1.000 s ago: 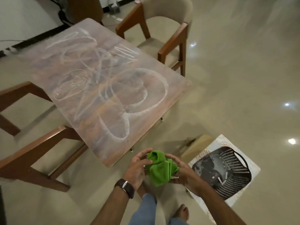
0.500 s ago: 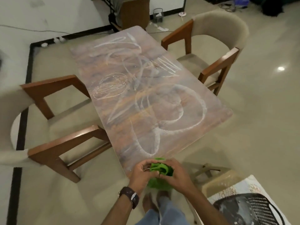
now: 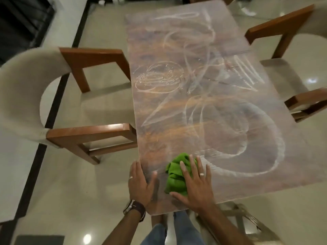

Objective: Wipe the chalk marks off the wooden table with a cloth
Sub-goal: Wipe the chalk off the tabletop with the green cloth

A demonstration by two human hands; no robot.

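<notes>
Right hand (image 3: 194, 181) spread flat on bunched green cloth (image 3: 177, 174), seemingly elongated toward the table's (image 3: 221, 112) far end.

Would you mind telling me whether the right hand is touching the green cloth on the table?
Touching. The head view shows the right hand lying flat on the green cloth, its straight fingers pressing it onto the table.

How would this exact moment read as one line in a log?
right hand presses green cloth | left hand flat on table corner | chalk marks unwiped
</notes>
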